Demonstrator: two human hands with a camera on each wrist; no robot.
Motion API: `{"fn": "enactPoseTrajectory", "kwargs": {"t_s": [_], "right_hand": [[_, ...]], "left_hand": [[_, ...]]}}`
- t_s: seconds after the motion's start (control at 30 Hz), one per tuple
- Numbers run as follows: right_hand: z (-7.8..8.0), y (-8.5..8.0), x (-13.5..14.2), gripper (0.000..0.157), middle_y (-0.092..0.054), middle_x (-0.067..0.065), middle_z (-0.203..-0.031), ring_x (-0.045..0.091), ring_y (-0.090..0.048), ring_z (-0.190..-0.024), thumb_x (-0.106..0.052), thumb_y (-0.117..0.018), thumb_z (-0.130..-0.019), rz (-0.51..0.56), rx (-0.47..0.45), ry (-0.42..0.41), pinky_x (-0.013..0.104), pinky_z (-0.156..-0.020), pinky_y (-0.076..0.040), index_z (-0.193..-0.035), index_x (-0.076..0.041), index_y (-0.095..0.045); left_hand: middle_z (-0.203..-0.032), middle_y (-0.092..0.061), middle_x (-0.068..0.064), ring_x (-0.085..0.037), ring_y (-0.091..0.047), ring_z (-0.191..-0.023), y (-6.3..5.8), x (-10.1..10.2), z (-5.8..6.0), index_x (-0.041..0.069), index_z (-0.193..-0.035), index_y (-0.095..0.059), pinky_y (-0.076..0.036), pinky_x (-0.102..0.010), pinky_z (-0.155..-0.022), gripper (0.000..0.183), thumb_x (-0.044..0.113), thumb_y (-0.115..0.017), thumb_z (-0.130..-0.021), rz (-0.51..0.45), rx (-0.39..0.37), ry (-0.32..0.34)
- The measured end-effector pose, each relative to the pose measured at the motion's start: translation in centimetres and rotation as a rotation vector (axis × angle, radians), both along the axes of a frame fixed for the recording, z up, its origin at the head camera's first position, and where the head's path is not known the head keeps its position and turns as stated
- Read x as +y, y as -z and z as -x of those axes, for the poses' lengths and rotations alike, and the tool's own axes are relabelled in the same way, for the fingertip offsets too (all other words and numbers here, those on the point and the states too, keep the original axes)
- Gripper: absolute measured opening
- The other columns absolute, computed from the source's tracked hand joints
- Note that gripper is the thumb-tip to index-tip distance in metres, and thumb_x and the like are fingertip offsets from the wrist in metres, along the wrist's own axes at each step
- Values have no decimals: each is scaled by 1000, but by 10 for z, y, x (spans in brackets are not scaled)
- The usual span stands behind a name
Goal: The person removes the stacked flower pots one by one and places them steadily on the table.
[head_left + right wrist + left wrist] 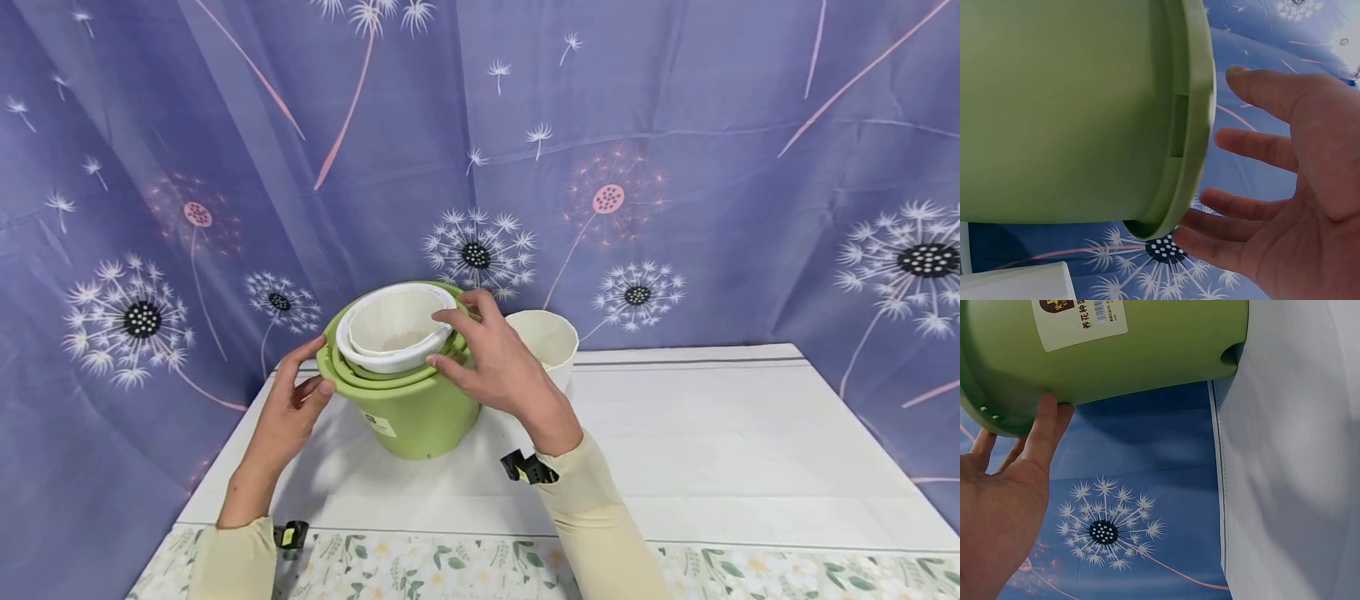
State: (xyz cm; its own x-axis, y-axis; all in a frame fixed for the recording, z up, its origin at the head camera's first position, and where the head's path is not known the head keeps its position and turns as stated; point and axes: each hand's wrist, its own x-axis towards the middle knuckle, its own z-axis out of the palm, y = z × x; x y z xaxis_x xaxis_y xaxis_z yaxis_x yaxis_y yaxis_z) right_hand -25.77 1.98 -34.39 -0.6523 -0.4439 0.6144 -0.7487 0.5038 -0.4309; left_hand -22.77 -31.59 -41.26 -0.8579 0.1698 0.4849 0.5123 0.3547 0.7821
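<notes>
A large green flower pot (420, 421) with a paper label (1082, 322) stands on the table, and several smaller pots are nested in it. Among them are a green inner pot (375, 382), a thick-rimmed white pot (390, 363) and a cream pot (393, 312) innermost. My left hand (288, 408) holds the big pot's rim at its left side, thumb and fingertips against it. Over the right side of the rim is my right hand (498, 358), its fingers spread, the fingertips close to the white pot's edge. Whether they touch it, I cannot tell.
Another white pot (551, 337) stands just behind my right hand, right of the green pot. A blue dandelion-print curtain (675, 167) hangs behind and at both sides. The white table cover (712, 450) has a floral strip (420, 567) along the front.
</notes>
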Motion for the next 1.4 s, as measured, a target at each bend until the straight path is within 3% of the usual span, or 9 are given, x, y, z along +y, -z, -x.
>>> {"fn": "enactPoseTrajectory", "kwargs": {"t_s": [0.13,0.5,0.83,1.17,1.4], "right_hand": [[2,2,-3,48,-44,27,-147,38,-59,-123,-27,-81,-97,5,30,-6,50,-97,-56,-138,-7,-67],[7,7,-9,47,-44,30,-146,38,-62,-112,-30,-80,-98,3,62,-3,51,-96,-56,-137,-8,-67],[10,11,-18,49,-38,34,-155,45,-56,-131,-34,-79,-99,-48,33,-4,54,-111,-49,-139,-7,-67],[11,12,-24,48,-31,36,-161,48,-43,-145,-38,-74,-102,-74,0,17,56,-121,-40,-138,-7,-67],[11,15,-27,33,-33,37,-159,48,-39,-147,-36,-72,-103,-44,9,7,57,-121,-37,-122,-9,-70]], "left_hand": [[-164,-26,-15,-1,-62,-123,0,-1,1,10,-168,-29,-52,-13,-98,63,-1,-53,-110,-6,6,6],[-165,-25,-16,-1,-63,-121,3,-2,1,7,-167,-30,-53,-13,-97,63,-2,-54,-109,-26,10,8],[-165,-27,-15,0,-61,-124,1,-1,1,11,-168,-31,-52,-12,-99,64,1,-55,-110,2,6,-23],[-165,-27,-15,-2,-61,-125,-1,0,1,12,-168,-30,-52,-13,-99,64,1,-55,-110,-6,2,-8],[-165,-26,-16,-1,-61,-125,1,-2,1,11,-168,-31,-52,-13,-99,64,0,-55,-110,-11,0,-10]]}}
